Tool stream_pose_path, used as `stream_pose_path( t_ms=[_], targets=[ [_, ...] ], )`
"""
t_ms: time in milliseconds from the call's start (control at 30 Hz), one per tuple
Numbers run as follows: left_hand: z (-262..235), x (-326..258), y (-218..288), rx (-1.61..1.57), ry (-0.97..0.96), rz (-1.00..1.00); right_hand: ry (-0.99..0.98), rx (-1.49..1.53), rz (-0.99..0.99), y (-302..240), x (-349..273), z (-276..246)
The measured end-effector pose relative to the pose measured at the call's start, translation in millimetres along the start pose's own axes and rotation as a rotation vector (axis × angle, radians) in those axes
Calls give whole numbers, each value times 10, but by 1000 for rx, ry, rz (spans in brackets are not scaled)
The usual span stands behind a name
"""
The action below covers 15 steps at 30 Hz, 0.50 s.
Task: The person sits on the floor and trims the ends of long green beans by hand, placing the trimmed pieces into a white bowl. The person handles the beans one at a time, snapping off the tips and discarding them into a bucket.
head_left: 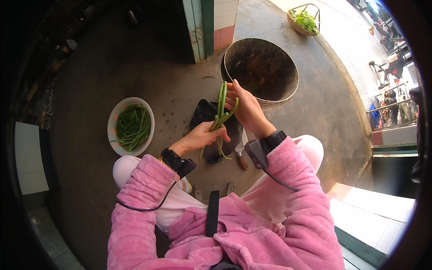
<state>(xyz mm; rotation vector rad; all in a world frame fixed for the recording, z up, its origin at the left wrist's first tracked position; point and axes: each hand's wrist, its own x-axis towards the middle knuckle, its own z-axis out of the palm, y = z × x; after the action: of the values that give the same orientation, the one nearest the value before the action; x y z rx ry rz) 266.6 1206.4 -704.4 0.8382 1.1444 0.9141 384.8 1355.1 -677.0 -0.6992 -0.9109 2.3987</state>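
Observation:
A small bunch of long green beans (220, 118) is gripped in my left hand (202, 137), its fingers closed round the lower part of the stalks. My right hand (250, 113) is beside the upper ends, fingers stretched out and touching or very near the beans. Some thin ends hang below my left hand. Under both hands a black plastic bag (203, 112) lies on the floor, partly hidden by the bunch. A knife with a wooden handle (242, 162) rests just right of it, its blade partly covered by my right hand.
At left stands a white bowl (111, 127) holding more green beans (135, 128). A large round bucket (288, 92) is just beyond my right hand. Farther off sits a wicker basket (293, 28) of leafy greens. A green door frame (198, 33) rises at the back. My knees flank the work area.

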Motion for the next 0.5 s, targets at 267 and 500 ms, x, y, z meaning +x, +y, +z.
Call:
stream_pose_path(
  t_ms=[267,500],
  targets=[
    [-294,-99,81,-553,439,140,-224,-912,77,95,-297,-265],
    [-448,-125,77,-781,529,207,-257,-979,110,207,-452,-308]
  ],
)
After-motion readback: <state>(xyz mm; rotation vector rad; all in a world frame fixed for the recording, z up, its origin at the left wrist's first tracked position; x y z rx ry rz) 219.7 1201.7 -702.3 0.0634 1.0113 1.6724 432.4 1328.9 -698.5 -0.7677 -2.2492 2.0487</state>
